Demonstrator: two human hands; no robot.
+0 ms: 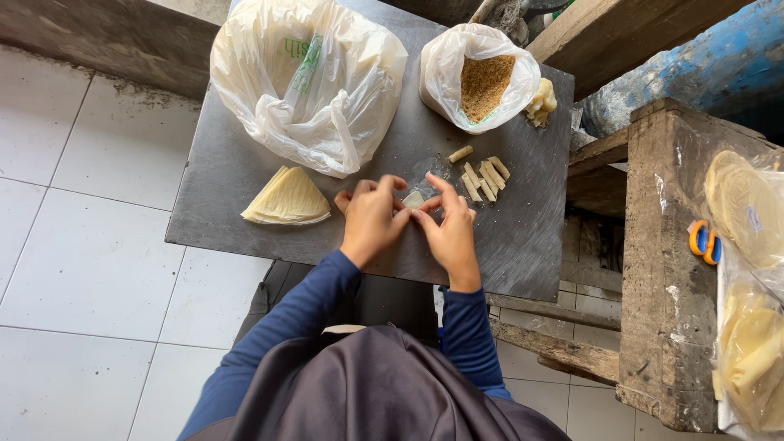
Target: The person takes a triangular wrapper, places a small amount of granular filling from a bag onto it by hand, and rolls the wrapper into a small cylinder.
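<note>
Dark cloth over the person's shoulders fills the near edge of the view, blue sleeves reaching out over the grey metal desk [245, 180]. Largest on it is the crumpled plastic bag [306, 82], which could slump onto the stack of pale triangular wrappers [287, 198] just beside it. Next, the smaller bag of brown crumbs [482, 77] stands open (a nudge from a wrist would likely spill it). Beyond the hands lie the finished pale rolls [483, 178], loose and free to roll. Left hand [371, 220] and right hand [447, 229] meet, fingertips pinched narrow on a small wrapper piece [414, 199]; too hard a pinch could tear it or let it unroll.
</note>
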